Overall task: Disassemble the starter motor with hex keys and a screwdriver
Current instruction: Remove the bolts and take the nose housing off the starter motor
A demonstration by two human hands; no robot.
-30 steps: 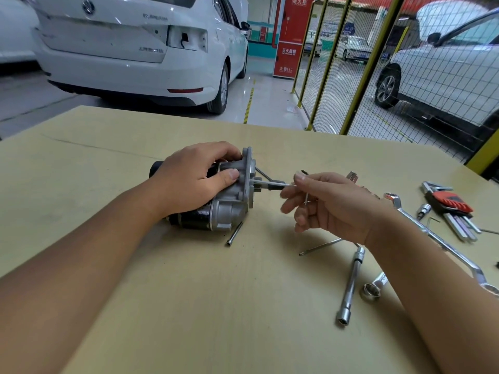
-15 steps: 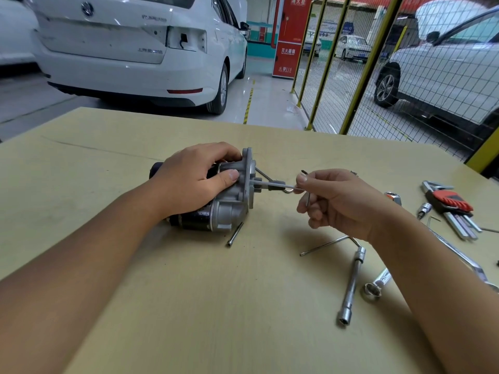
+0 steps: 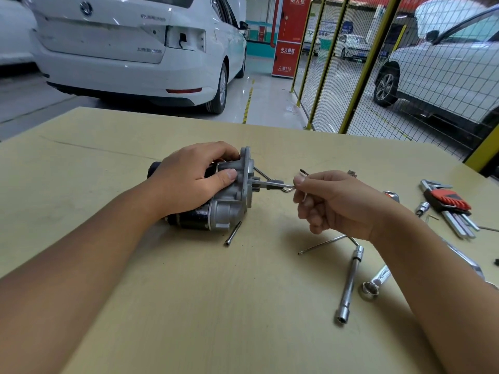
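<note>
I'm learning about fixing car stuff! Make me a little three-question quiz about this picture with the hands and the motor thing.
1. True or false: the left hand grips the starter motor on the table.
2. Multiple choice: what does the right hand pinch? A) the hex key set with the red holder B) a thin hex key that reaches to the motor's end plate C) the long socket wrench
3. Fill in: a loose long bolt lies on the table just in ______ of the motor, on the person's side.

Key: 1 true; 2 B; 3 front
</note>
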